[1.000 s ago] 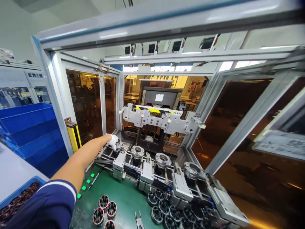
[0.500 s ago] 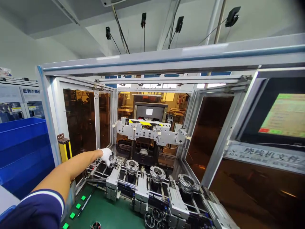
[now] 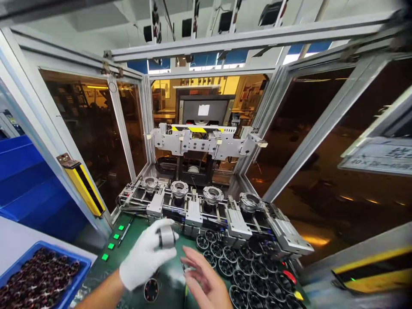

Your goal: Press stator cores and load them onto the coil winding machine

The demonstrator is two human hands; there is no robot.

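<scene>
My left hand [image 3: 144,253], in a white glove, grips a grey cylindrical stator core [image 3: 167,237] with dark ends between thumb and fingers, above the green work surface [image 3: 170,274]. My bare right hand [image 3: 206,279] is just to the right, fingers apart and slightly bent, not touching the core. A small dark thing shows by its fingertips; whether it is held I cannot tell. Below my left hand, a round part with copper-coloured spots [image 3: 151,290] rests on the surface. Many black ring-shaped cores [image 3: 243,279] stand grouped right of my right hand.
Several round metal fixtures [image 3: 213,195] stand in a row across the machine ahead. A blue tray [image 3: 85,266] of wound parts is at the left. Green buttons [image 3: 111,246] and a pen [image 3: 125,232] lie nearby. Yellow-black side posts [image 3: 84,189] flank the opening.
My left hand has drawn back from the leftmost fixture to the near work surface and now holds a stator core. My right hand has come into view. The view has tilted down.
</scene>
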